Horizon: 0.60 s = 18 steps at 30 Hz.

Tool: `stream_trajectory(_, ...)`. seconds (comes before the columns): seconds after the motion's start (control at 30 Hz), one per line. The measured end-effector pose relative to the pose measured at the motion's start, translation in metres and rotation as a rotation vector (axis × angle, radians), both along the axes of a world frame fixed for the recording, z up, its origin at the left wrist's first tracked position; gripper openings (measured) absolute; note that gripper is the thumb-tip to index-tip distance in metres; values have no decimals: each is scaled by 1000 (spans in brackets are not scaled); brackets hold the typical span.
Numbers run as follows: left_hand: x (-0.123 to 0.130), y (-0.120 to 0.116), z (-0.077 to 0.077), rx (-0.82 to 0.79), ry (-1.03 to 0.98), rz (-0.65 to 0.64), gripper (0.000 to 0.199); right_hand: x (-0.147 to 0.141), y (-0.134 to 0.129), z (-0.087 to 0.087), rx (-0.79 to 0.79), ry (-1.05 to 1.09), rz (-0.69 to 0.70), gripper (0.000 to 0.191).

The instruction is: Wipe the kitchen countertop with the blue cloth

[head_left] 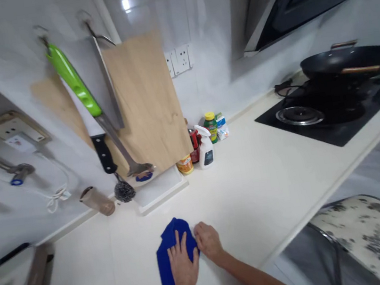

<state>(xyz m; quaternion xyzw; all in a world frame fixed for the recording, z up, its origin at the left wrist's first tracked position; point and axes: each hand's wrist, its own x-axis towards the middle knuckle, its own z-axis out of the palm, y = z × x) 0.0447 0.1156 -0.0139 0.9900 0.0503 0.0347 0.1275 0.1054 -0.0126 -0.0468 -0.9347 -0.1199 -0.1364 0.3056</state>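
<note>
Our left hand [184,263] lies spread flat on one blue cloth [165,270]; our right hand [209,240] curls at its edge, grip unclear. We count one wok [321,65], one spray bottle [206,152].

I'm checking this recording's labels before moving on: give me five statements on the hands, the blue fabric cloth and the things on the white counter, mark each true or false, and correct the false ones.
1. The left hand lies on the blue fabric cloth. True.
2. The right hand lies flat with its fingers spread. False: its fingers are curled, at the cloth's right edge.
3. The white plastic spray bottle lies on its side. False: it stands upright.
4. The round black wok sits over the flat, glossy black cooktop. True.
5. The round green jar has a red lid. False: the lid is yellow.
</note>
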Motion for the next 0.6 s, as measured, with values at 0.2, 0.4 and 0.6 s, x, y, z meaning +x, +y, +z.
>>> stream_trajectory(0.2, 0, 20, -1, -98, 41, -114, 63, -1, -3, -17, 47, -76, 39, 22)
stream_trajectory(0.4, -8, 90, -1, -139, 8, -96, 60, -3, -6, -31, 35, -122, 53, 26)
stream_trajectory(0.6, -9, 203, 0, -41, -82, 126, 55, -12, -14, -41, 96, -101, 47, 28)
